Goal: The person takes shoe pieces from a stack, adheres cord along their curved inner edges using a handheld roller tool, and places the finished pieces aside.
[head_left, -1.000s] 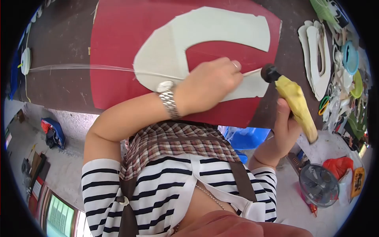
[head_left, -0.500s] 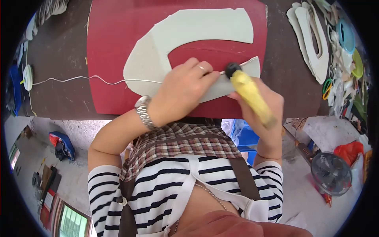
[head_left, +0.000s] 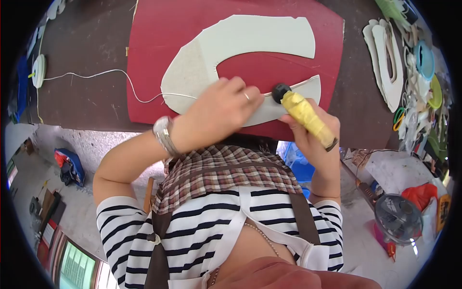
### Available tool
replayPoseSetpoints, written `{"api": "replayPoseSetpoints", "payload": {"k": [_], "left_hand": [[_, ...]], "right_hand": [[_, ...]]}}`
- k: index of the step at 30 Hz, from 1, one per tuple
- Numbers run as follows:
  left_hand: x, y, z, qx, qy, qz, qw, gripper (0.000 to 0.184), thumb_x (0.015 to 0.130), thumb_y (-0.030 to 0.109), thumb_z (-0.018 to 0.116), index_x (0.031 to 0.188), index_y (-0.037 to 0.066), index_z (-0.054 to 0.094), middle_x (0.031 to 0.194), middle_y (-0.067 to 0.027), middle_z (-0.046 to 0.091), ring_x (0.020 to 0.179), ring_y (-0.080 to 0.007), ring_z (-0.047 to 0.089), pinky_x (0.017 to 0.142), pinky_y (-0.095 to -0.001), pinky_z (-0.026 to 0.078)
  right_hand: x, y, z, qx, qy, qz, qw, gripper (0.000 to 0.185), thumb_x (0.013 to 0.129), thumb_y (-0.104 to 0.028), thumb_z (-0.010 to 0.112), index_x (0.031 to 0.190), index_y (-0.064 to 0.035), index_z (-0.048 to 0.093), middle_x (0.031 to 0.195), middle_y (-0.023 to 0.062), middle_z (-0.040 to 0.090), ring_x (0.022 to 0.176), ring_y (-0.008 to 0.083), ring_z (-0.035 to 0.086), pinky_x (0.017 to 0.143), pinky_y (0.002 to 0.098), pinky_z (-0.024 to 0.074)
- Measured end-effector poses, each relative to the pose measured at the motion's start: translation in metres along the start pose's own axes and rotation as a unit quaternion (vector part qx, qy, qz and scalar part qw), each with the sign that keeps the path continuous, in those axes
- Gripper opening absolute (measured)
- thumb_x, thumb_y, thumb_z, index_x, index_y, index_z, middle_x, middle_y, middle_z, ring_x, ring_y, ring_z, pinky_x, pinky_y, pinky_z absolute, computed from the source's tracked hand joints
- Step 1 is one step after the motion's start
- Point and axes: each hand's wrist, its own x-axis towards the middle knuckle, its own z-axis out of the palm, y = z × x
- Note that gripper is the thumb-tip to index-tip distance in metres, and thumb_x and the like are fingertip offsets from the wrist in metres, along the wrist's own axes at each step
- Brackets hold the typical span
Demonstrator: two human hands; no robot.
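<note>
A pale U-shaped panel (head_left: 260, 33) lies on a red sheet (head_left: 149, 53). White cord (head_left: 108, 72) runs slack from the spool (head_left: 38, 71) at the left to beneath my left hand (head_left: 221, 108), whose fingers are pinched on it at the panel's inner edge. Cord also lies along that edge near the lower arm's tip. My right hand (head_left: 315, 127) is closed around a tool with a yellow wrapped handle (head_left: 305, 115). Its black round head (head_left: 280, 92) is at the cord, just right of my left fingertips.
On the dark table (head_left: 86, 106), cut pale pieces (head_left: 383, 62) lie at the right, beside green-orange scissors (head_left: 398, 119), a blue ring (head_left: 424, 60) and tangled scraps. A blue container (head_left: 296, 161) stands below the table edge, and a fan (head_left: 398, 218) is at lower right.
Since one second ago, my right hand and the tool have moved left onto the panel's lower arm. My left hand has shifted left, and the taut cord has gone slack. The view has also shifted.
</note>
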Motion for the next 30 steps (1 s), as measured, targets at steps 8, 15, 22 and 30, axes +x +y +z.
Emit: {"api": "replayPoseSetpoints", "payload": {"k": [8,15,22,30], "left_hand": [[-0.014,0.002,-0.012,0.037,0.005,-0.01,0.999,0.035,0.076,0.007,0.068,0.111,0.004,0.072,0.105,-0.005,0.063,0.09,-0.0232,0.058,0.079,-0.0374,0.047],[-0.015,-0.015,-0.015,-0.167,0.039,-0.114,0.978,0.019,0.079,0.0,0.072,0.098,0.005,0.073,0.089,-0.0069,0.066,0.087,-0.0242,0.064,0.085,-0.0361,0.049],[0.055,0.037,0.04,0.019,0.07,-0.038,0.997,0.028,0.081,0.008,0.061,0.106,-0.001,0.067,0.1,-0.0075,0.059,0.086,-0.0224,0.058,0.075,-0.0328,0.048],[0.032,0.028,0.036,-0.005,0.071,-0.04,0.997,0.034,0.078,0.013,0.064,0.111,0.005,0.071,0.1,-0.0031,0.063,0.089,-0.0207,0.058,0.081,-0.0366,0.042]], "right_hand": [[0.011,-0.017,0.001,-0.03,-0.041,-0.025,0.998,0.024,0.084,-0.014,0.081,0.101,-0.0032,0.068,0.074,0.0124,0.066,0.064,0.0315,0.067,0.057,0.0339,0.0503],[0.009,0.003,-0.011,0.065,-0.087,0.0,0.994,0.021,0.084,-0.014,0.079,0.1,-0.0026,0.069,0.081,0.0102,0.071,0.071,0.0283,0.07,0.063,0.0332,0.0544],[-0.004,0.028,-0.027,0.008,0.123,-0.003,0.992,0.022,0.09,-0.017,0.078,0.097,0.0012,0.067,0.071,0.0077,0.066,0.057,0.0184,0.06,0.056,0.0283,0.0482],[-0.009,0.02,-0.023,-0.026,0.033,-0.002,0.999,0.027,0.081,-0.018,0.084,0.096,-0.0045,0.066,0.079,0.0119,0.068,0.068,0.0347,0.067,0.058,0.0356,0.0523]]}}
